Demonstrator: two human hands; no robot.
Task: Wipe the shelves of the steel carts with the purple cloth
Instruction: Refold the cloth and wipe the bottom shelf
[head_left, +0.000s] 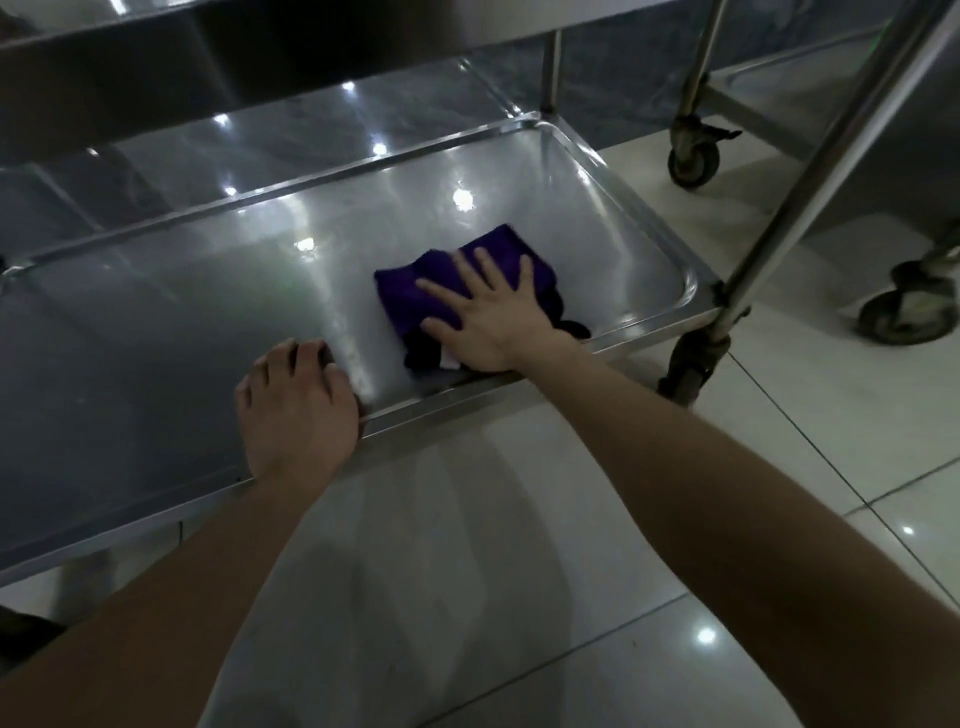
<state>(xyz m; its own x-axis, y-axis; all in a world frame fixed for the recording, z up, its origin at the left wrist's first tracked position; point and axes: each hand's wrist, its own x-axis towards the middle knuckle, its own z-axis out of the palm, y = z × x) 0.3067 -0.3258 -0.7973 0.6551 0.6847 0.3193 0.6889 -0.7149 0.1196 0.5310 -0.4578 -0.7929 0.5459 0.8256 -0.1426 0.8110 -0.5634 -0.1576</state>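
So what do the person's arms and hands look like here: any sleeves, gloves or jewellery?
The left forearm and right forearm are bare as far as the frame shows; no sleeve in view. The left hand and right hand wear no gloves, and no ring, watch or bracelet shows.

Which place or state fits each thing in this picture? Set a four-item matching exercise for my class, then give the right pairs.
Column one:
1. purple cloth
2. left hand
3. right hand
4. caster wheel

Column two:
A. grips the front rim of the steel shelf
B. stands on the tiled floor
C. lies on the shelf, near its right end
D. presses down, palm flat

Pairs: 1-C, 2-A, 3-D, 4-B.
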